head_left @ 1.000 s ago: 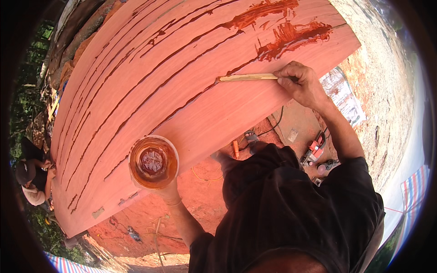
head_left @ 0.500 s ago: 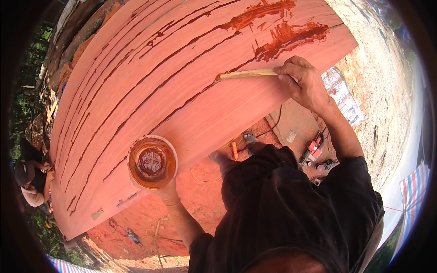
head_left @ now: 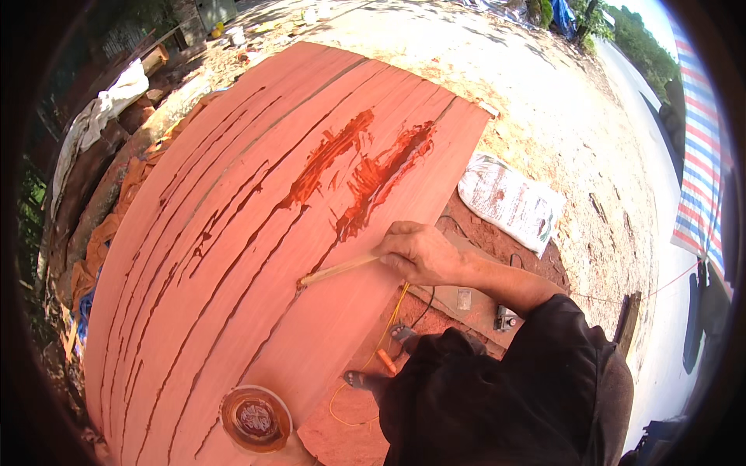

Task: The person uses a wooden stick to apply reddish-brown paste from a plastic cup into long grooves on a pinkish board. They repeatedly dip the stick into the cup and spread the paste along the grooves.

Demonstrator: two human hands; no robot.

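Note:
My right hand (head_left: 420, 252) grips a flat wooden stick (head_left: 339, 269) between thumb and fingers. The stick's dark, wet tip touches a brown line running along the large reddish wooden slab (head_left: 326, 303). In my left hand (head_left: 289, 452), low in the view, is a round tub (head_left: 256, 418) of glossy brown liquid, held above the slab's near edge; the tub hides most of the fingers. Several dark lines run lengthwise over the slab. Two wide smears of red-brown paste (head_left: 388, 179) lie beyond my right hand.
A white printed sack (head_left: 511, 200) lies on the ground right of the slab. An orange tool handle (head_left: 386, 361) and a yellow cord (head_left: 334, 404) are by my feet. Logs and cloth (head_left: 101, 140) line the left side. A striped tarp (head_left: 695, 155) hangs at far right.
The view has tilted up toward the slab's far end, so the co-worker at the left is out of sight. The stick tip stays on the same line, and the tub is still held.

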